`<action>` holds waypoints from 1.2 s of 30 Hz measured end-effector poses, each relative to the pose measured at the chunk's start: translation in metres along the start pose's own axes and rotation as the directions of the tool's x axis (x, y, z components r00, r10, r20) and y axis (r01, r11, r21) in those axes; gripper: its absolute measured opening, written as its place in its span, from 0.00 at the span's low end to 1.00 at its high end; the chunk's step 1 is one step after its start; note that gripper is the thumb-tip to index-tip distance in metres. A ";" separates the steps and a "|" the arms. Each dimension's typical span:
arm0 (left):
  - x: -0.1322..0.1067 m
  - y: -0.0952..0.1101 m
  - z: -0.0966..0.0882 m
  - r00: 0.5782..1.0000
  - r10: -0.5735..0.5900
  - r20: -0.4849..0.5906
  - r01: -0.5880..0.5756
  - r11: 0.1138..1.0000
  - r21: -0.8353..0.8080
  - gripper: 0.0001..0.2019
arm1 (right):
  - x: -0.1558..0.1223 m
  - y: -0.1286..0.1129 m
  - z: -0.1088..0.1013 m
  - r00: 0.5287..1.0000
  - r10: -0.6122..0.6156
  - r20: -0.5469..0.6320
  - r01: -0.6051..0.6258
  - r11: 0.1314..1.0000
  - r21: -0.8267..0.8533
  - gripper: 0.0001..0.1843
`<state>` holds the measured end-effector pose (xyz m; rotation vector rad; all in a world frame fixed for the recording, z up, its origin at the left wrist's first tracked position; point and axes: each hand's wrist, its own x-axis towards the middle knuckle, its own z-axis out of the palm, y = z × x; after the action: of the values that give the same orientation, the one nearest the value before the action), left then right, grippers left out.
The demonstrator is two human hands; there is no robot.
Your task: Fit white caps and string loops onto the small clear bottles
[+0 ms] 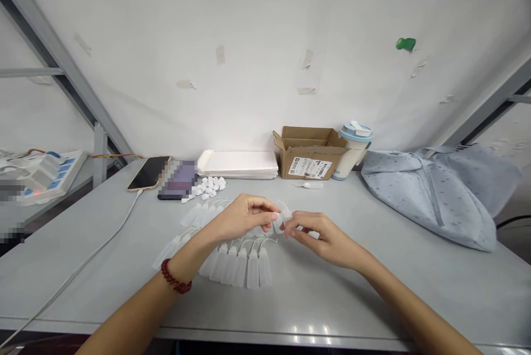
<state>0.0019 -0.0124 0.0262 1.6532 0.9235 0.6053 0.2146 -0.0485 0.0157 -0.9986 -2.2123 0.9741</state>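
Note:
Over the middle of the table, my left hand (253, 215) is closed in a pinch, thumb against the fingers. A small white spot shows at its thumb tip; whether it is a cap or the nail I cannot tell. Just to its right, my right hand (317, 233) has its fingertips closed on a translucent squeeze bottle (281, 221), whose lower part is partly hidden. Below my hands lies a row of similar translucent bottles (240, 266) with thin curved spouts. More bottles (199, 214) lie behind my left forearm, partly covered by it. Small white caps (212, 186) are heaped behind them.
Along the wall are a stack of white trays (238, 164), an open cardboard box (309, 158) and a lidded cup (350, 153). A lone bottle (313, 185) lies before the box. Two phones (149, 172) and a cable (95, 252) are left; a cloth bag (431, 194) is right.

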 end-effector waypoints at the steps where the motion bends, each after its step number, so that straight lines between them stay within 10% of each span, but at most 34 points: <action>1: 0.000 -0.001 0.001 1.000 0.002 -0.007 -0.003 1.000 -0.027 0.12 | 0.000 0.000 0.001 1.000 -0.012 0.004 0.012 1.000 -0.002 0.11; 24: 0.003 -0.005 0.007 0.997 0.051 -0.059 -0.054 0.997 -0.047 0.11 | 0.001 0.003 0.001 1.000 0.001 -0.011 0.001 0.990 0.144 0.15; 36: 0.004 -0.004 0.008 0.980 0.139 -0.145 -0.140 0.990 0.000 0.07 | 0.005 0.009 0.010 0.984 0.177 0.028 -0.163 0.820 0.548 0.14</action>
<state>0.0096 -0.0132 0.0194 1.6918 0.9112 0.8335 0.2085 -0.0449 0.0032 -0.9261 -1.6735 1.5572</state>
